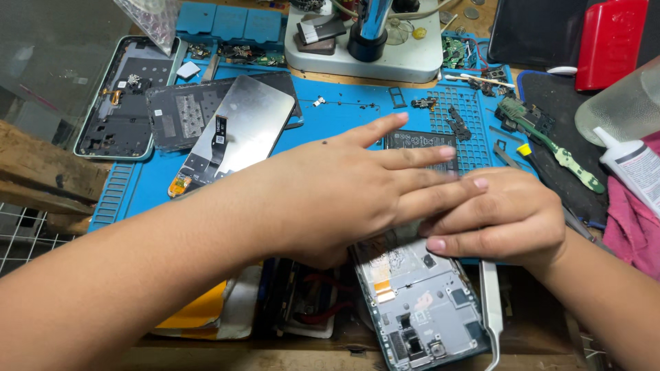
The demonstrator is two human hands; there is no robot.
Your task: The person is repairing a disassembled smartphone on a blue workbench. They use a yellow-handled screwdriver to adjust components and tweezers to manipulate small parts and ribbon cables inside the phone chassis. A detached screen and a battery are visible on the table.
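Note:
An opened phone body [419, 302] lies at the near edge of the blue work mat [337, 120], its grey inner frame and small parts facing up. My left hand [344, 196] reaches across with fingers spread flat, over the top part of the phone and a dark battery [412, 141]. My right hand [509, 216] is curled beside it, thumb and fingers pressing on the phone's upper right edge. Whether the battery is touched is hidden by my fingers.
A detached screen panel [237, 134] and a phone back housing [127, 99] lie at left. A microscope base [368, 48] stands at the back. A green circuit strip [550, 141], glue tube [636, 168], red case [608, 41] and pink cloth [632, 227] sit at right.

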